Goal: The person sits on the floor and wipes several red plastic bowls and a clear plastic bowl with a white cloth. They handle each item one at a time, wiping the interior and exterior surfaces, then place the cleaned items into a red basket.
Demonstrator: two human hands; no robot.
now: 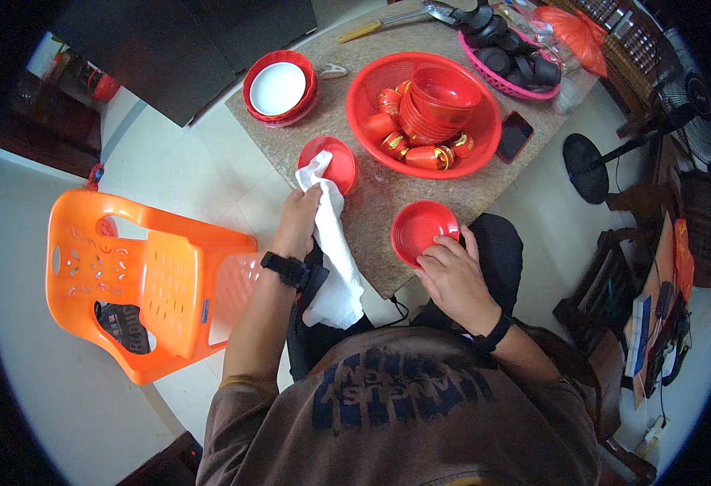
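My left hand (298, 220) grips a white cloth (338, 267), whose upper end lies in a red bowl (341, 165) near the table's left edge. The rest of the cloth hangs down towards my lap. At the table's near corner, my right hand (456, 276) holds a second red bowl (423, 228) by its rim, with fingers reaching inside. Beyond both bowls stands a red plastic basket (367, 146), which holds a stack of red bowls (429, 115) and several red and gold cups (426, 157).
Red dishes with a white bowl (278, 88) on top stand at the back left. A phone (515, 137) lies right of the basket. Behind are a pink basket (513, 92) of black items and a yellow-handled utensil (383, 23). An orange plastic chair (170, 285) stands at left.
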